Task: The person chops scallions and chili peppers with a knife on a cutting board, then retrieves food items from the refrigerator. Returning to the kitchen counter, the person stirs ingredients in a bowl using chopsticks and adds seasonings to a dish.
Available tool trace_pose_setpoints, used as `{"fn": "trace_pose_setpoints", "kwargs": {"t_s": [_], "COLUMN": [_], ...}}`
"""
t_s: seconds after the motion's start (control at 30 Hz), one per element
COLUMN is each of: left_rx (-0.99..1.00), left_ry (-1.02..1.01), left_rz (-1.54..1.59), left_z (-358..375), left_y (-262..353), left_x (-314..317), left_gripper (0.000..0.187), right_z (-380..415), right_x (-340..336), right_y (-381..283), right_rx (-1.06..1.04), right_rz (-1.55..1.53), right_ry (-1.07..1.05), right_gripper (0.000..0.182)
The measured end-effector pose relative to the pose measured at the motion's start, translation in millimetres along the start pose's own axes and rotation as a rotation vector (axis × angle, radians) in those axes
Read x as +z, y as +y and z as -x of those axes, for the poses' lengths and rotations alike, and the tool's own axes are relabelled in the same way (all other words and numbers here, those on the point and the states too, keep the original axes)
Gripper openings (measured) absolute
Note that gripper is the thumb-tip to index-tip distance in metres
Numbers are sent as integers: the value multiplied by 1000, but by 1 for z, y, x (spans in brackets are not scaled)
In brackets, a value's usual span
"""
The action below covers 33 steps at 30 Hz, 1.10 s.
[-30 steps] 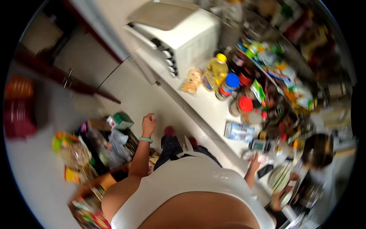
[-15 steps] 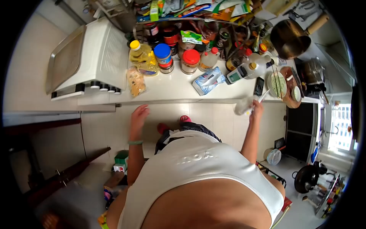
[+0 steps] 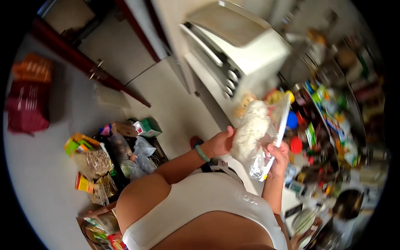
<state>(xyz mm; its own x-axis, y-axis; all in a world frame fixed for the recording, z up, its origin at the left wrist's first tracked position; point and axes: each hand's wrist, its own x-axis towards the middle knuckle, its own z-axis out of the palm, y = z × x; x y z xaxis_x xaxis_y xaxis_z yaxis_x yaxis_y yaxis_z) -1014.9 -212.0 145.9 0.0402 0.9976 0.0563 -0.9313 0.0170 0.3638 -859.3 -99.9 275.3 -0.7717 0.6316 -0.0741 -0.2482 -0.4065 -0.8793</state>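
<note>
White stuff [image 3: 252, 125] is being held up in a clear bag [image 3: 257, 166], in front of the body and by the edge of the counter [image 3: 228, 111]. The bag is being pinched near its white strip [image 3: 284, 121] by the right hand [image 3: 278, 160], with the thumb and fingers shut on it. The left hand [image 3: 221, 143] is being held open by the bag's other side, thumb apart, but it cannot be told if the bag is being touched. A green bracelet [image 3: 202, 153] is being worn on that wrist. Past the bag, a blue lid [image 3: 291, 120] and a red lid [image 3: 296, 145] are being partly lit
</note>
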Motion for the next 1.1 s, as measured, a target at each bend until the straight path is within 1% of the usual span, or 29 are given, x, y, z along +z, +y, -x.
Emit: {"fn": "trace_pose_setpoints", "kwargs": {"t_s": [0.07,0.1,0.17,0.2,0.23,0.27,0.3,0.33,0.4,0.43,0.5,0.53,0.6,0.63,0.73,0.77,0.83,0.87,0.97,1.0,1.03,1.07,1.1], "left_rx": [224,259,529,557,631,704,784,809,949,969,1024,1037,1143,1165,1227,1228,1270,1278,1265,1286,1340,1400,1450], "left_ry": [91,98,330,338,422,506,522,532,682,692,803,813,799,775,760,755,829,826,431,434,519,613,670], "left_rz": [68,61,10,22,14,5,3,4,-312,-311,-250,-252,-277,-274,-307,-315,-403,-408,-234,-237,-308,-378,-468], "left_z": [22,32,52,64,74,85,97,110,134,145,165,175,191,198,216,219,225,232,260,262,265,267,269], "left_y": [44,67,108,130,155,178,202,228,284,314,370,398,450,476,548,572,623,650,743,770,800,833,862], "left_x": [4,5,0,-7,-14,-24,-35,-40,-51,-56,-72,-77,-97,-103,-124,-130,-142,-152,-180,-192,-205,-219,-238], "left_gripper": [85,85,74,74,69,65,56,56,52,52,49,49,48,49,50,50,54,54,59,59,58,58,62], "right_z": [-50,-74,-118,-140,-161,-184,-208,-230,-271,-292,-333,-352,-391,-406,-459,-476,-517,-539,-611,-632,-649,-680,-710], "right_x": [41,65,109,131,153,172,192,217,265,292,346,373,419,444,503,524,564,583,645,668,693,718,740], "right_y": [13,22,47,64,77,94,114,129,154,167,186,194,215,215,234,237,253,262,288,296,303,320,336], "right_rx": [142,190,265,292,296,334,303,272,287,255,193,198,174,201,148,169,169,169,224,266,266,280,311], "right_rz": [8,59,146,176,234,208,195,178,212,261,311,307,325,309,297,276,228,204,96,46,39,36,34], "right_ry": [-206,-253,-358,-421,-441,-481,-519,-557,-568,-596,-668,-684,-742,-740,-783,-781,-764,-756,-818,-839,-782,-813,-793], "right_gripper": [14,13,11,11,11,10,10,11,10,9,10,10,11,12,11,10,8,8,9,9,10,10,10]}}
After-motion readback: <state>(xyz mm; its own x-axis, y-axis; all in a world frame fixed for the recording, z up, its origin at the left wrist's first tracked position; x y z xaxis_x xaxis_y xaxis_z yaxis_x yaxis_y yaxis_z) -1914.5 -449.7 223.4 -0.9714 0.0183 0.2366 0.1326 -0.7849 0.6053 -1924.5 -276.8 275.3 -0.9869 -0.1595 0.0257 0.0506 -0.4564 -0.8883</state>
